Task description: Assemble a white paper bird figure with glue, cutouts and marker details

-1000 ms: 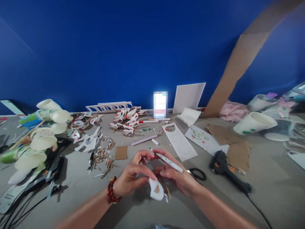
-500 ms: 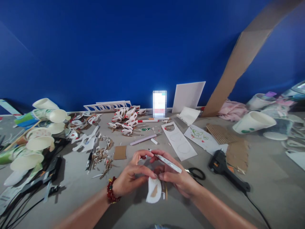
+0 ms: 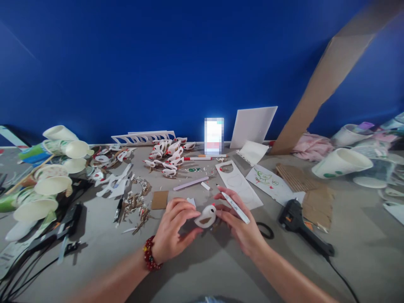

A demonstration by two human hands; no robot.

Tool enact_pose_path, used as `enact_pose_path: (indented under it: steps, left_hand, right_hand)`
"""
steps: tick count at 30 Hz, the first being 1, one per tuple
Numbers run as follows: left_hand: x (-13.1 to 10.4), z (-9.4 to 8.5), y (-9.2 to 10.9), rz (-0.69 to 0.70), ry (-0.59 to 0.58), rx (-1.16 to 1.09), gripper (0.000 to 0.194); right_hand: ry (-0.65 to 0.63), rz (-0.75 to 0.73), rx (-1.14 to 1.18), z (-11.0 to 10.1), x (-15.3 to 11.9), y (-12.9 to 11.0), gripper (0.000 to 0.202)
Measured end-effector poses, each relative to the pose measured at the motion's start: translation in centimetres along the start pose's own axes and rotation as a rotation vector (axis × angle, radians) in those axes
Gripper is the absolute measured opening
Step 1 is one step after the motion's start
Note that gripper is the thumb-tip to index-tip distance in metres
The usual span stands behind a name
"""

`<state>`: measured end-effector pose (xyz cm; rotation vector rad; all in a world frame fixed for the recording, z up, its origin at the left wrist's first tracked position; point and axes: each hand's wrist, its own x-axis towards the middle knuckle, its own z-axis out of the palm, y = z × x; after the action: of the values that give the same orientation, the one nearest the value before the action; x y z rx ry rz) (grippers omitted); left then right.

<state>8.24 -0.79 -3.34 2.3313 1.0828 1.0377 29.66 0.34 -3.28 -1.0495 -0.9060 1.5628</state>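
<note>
A small white bird figure (image 3: 206, 216) with a brown wing, a dark eye and a red mark on its head is held upright between both hands. My left hand (image 3: 177, 229), with a red bead bracelet at the wrist, pinches its tail end between thumb and fingers. A white marker (image 3: 235, 207) lies across my right hand (image 3: 237, 225), tucked between the fingers, while that hand's fingertips touch the bird's head side. Black scissor handles (image 3: 265, 230) show just right of my right hand; their blades are hidden.
Several finished-looking birds (image 3: 172, 155) cluster at the back. Paper scraps (image 3: 135, 202) and a brown cardboard square (image 3: 160, 200) lie left of centre. A cut white sheet (image 3: 240, 185) and a black glue gun (image 3: 304, 229) with a cord are to the right. Paper cups (image 3: 57, 185) stack at far left.
The bird has been turned upright and raised, so its head and eye now show. My right hand has shifted slightly right with the marker, and my left hand has opened wider around the tail.
</note>
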Motion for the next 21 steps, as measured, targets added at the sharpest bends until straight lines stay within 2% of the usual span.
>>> enact_pose_path:
  steps: [13,21]
  left_hand:
    - [0.00,0.38,-0.65,-0.035,0.014,-0.021,0.024]
    - [-0.06,0.66,-0.97,-0.019,0.069,-0.055,0.023]
  right_hand:
    - [0.071,0.003,-0.008,-0.04,0.03,0.41,0.054]
    - [0.075,0.000,-0.048,0.12,-0.09,0.73,0.050]
